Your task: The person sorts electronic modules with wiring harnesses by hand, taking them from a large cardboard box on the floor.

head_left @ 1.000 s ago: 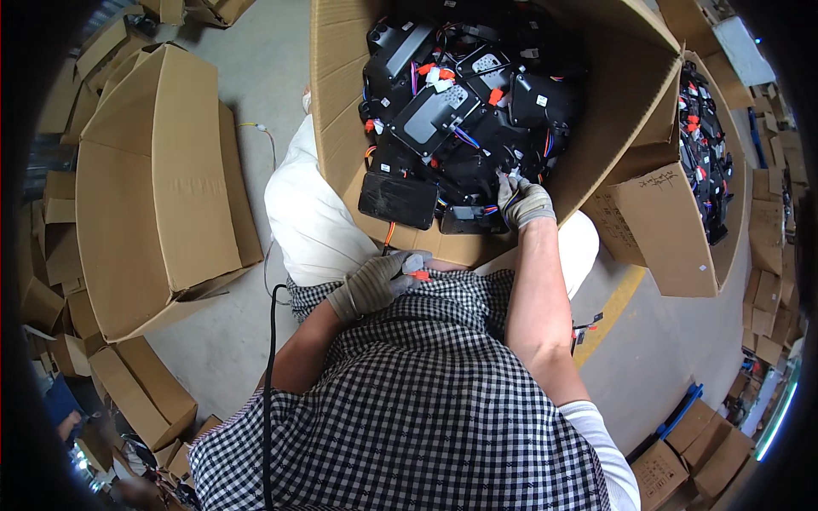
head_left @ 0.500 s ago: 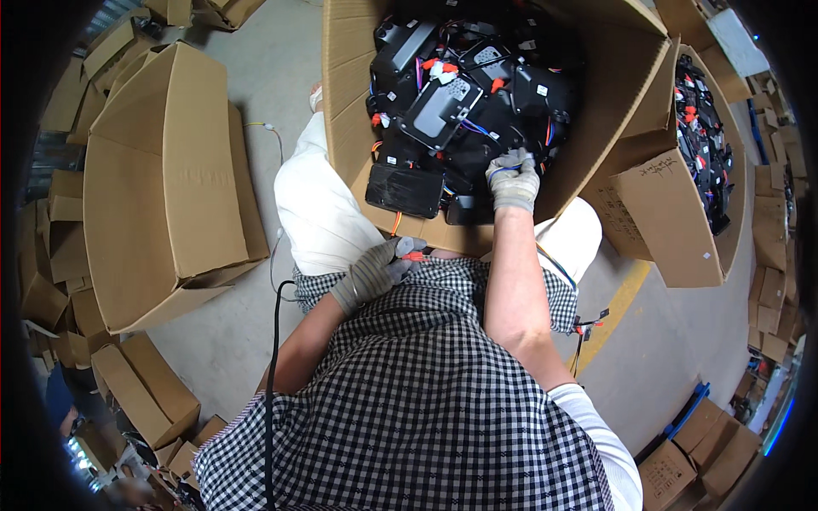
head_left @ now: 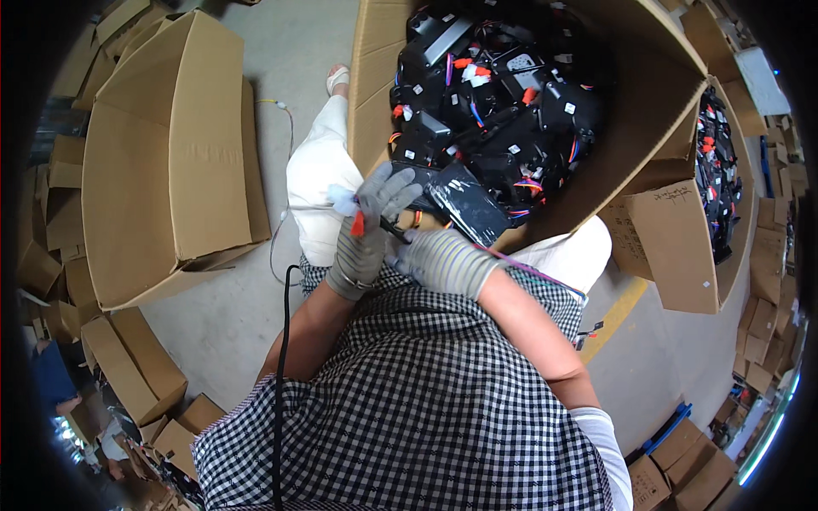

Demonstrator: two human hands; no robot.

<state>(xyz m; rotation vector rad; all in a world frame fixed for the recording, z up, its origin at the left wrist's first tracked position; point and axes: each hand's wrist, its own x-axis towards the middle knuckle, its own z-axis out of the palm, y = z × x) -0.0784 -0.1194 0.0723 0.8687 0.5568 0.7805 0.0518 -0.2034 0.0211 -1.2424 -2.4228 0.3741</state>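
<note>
My left hand (head_left: 365, 226), in a grey striped glove, is raised over my lap with its fingers partly spread. A red connector (head_left: 358, 224) lies against its palm, held there. Close beside it, my gloved right hand (head_left: 447, 262) is closed, its fingertips blurred, on a wire lead (head_left: 545, 277) whose coloured strands trail over my right thigh. A short dark piece (head_left: 392, 228) spans the gap between the hands. Just beyond them, a flat black casing (head_left: 469, 203) rests tilted at the near edge of a large cardboard box (head_left: 372, 94). Similar black units (head_left: 511, 111) fill that box.
A tall cardboard box (head_left: 204, 145) stands to my left. On the right, another carton (head_left: 673, 234) holds more black units. A black cable (head_left: 284, 358) hangs over my checked apron. Stacked cartons line both sides, and a yellow stripe (head_left: 618, 319) crosses the floor.
My right hand has come back out of the box towards my left. The left hand has risen and spread its fingers. The black casing at the box edge now lies turned.
</note>
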